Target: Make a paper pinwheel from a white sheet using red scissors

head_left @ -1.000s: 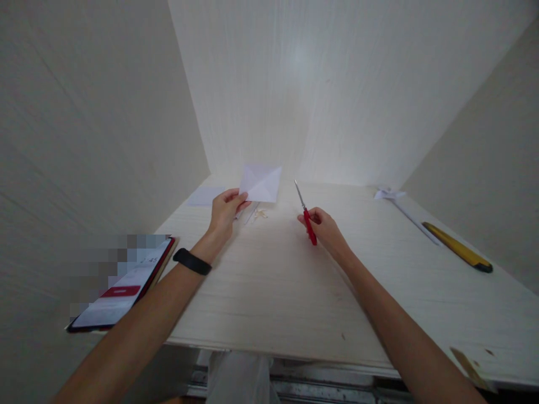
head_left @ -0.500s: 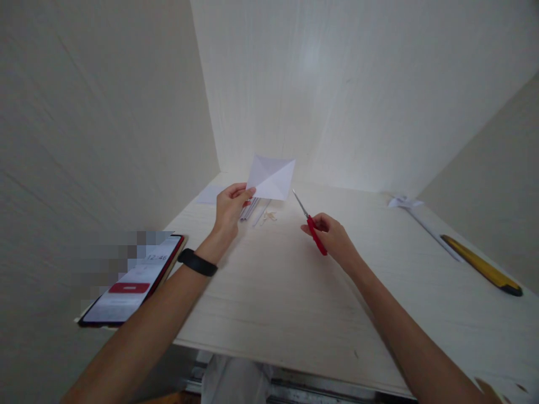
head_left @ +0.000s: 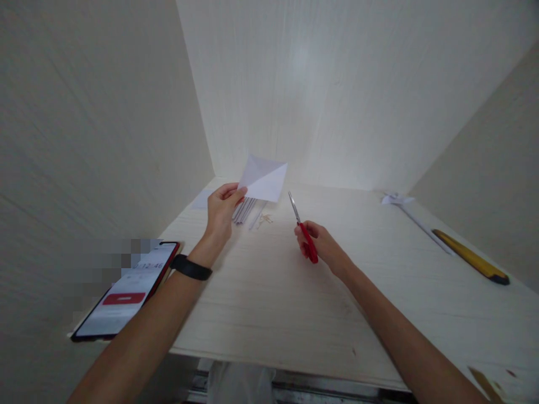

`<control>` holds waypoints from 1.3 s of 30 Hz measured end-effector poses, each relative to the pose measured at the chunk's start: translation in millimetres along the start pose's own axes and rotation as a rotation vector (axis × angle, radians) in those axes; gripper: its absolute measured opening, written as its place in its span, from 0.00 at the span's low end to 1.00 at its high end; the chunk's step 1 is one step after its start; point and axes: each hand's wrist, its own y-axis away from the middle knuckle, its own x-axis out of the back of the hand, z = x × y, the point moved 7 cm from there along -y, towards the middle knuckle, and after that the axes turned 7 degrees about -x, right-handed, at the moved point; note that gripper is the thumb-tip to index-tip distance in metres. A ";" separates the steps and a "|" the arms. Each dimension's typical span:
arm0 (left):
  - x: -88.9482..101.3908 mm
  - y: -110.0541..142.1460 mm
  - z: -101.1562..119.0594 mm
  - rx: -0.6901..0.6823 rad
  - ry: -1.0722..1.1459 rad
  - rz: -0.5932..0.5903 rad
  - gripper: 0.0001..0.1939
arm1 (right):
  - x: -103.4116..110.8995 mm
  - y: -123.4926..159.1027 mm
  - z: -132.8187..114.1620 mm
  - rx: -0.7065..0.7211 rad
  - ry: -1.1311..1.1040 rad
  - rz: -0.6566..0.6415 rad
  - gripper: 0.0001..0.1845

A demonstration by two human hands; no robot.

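A square sheet of white paper (head_left: 266,178) with diagonal creases is pinched at its lower left corner by my left hand (head_left: 222,209), held up above the table. Red-handled scissors (head_left: 306,238) are in my right hand (head_left: 318,242), blades pointing up and away. The blade tips sit a little to the right of the paper, apart from it. Below the paper lie several thin rolled paper sticks (head_left: 244,211) and a small pile of pale little pieces (head_left: 265,220), too small to name.
A paper pinwheel (head_left: 421,223) on a stick lies at the right, beside a yellow utility knife (head_left: 469,256). More white paper (head_left: 201,200) is at the back left. A lit phone (head_left: 126,297) stands at the left. Walls enclose the table (head_left: 269,314) on three sides.
My right hand has turned the scissors a little more upright and its fingers have shifted on the handles. The view has shifted slightly. The paper is still in my left hand.
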 end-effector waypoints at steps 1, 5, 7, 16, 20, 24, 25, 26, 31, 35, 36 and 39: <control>-0.3 -0.1 0.7 -0.006 0.006 0.000 0.10 | -1.7 1.2 -1.3 0.000 -0.009 -0.012 0.24; -1.1 -0.7 4.6 -0.030 0.016 -0.003 0.10 | -4.7 6.4 -8.9 0.025 -0.034 -0.034 0.26; -0.8 -1.3 6.3 -0.038 0.021 -0.002 0.10 | -4.4 8.5 -12.0 0.035 -0.038 -0.040 0.28; -3.9 1.3 6.0 -0.021 0.047 -0.020 0.10 | -5.2 13.2 -17.4 0.109 0.020 -0.065 0.34; -5.8 3.1 7.5 -0.022 0.056 -0.026 0.10 | -6.4 9.3 -8.5 0.087 0.112 -0.056 0.31; -7.7 5.6 9.8 -0.023 0.057 -0.033 0.09 | -13.0 12.0 -9.3 0.040 0.142 -0.122 0.28; -8.6 6.3 10.1 -0.022 0.056 -0.039 0.09 | -14.8 13.4 -10.7 0.033 0.142 -0.139 0.28; -9.4 6.9 10.3 -0.021 0.055 -0.045 0.09 | -16.3 14.6 -12.0 0.028 0.143 -0.153 0.28; -12.9 9.3 10.1 -0.017 0.046 -0.074 0.08 | -19.1 17.6 -15.0 0.025 0.139 -0.162 0.29; -15.3 11.5 9.0 -0.003 0.038 -0.095 0.08 | -18.1 19.3 -18.2 0.030 0.095 -0.151 0.28; -15.8 12.1 8.9 0.001 0.036 -0.099 0.08 | -17.8 19.9 -19.3 0.031 0.085 -0.150 0.28; -17.4 13.8 8.8 0.008 0.029 -0.107 0.09 | -17.8 21.4 -21.8 0.031 0.067 -0.154 0.27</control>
